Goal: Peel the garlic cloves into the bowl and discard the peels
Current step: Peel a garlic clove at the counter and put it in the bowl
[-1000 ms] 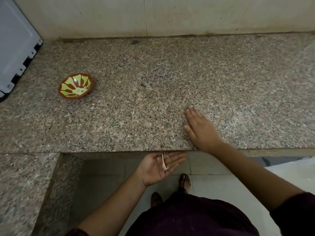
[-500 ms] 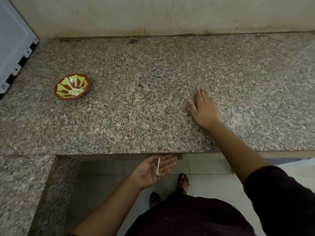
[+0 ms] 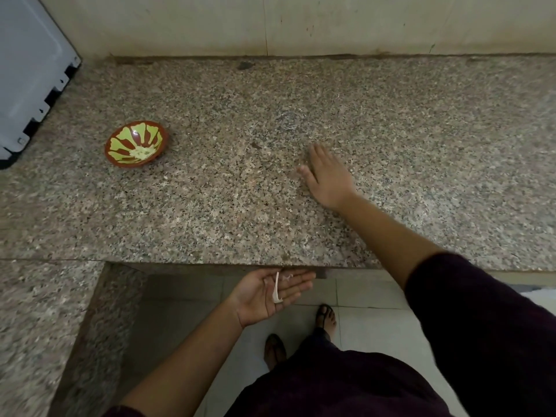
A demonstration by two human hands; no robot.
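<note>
Our right hand (image 3: 329, 179) lies flat, holding nothing, on the granite counter (image 3: 210, 212); at seven o'clock our upturned left hand (image 3: 255, 296), fingers loose, carries garlic peel (image 3: 276, 288).

A single wide-angle camera, worn on the head, looks forward and steeply down from above the granite counter (image 3: 210, 212). The wall (image 3: 361, 22) lies at 12 o'clock, the tiled floor (image 3: 370, 323) and the person's feet (image 3: 326, 316) at 6 o'clock. The counter is close: the right hand (image 3: 329, 179), arm outstretched, rests at its middle.
</note>
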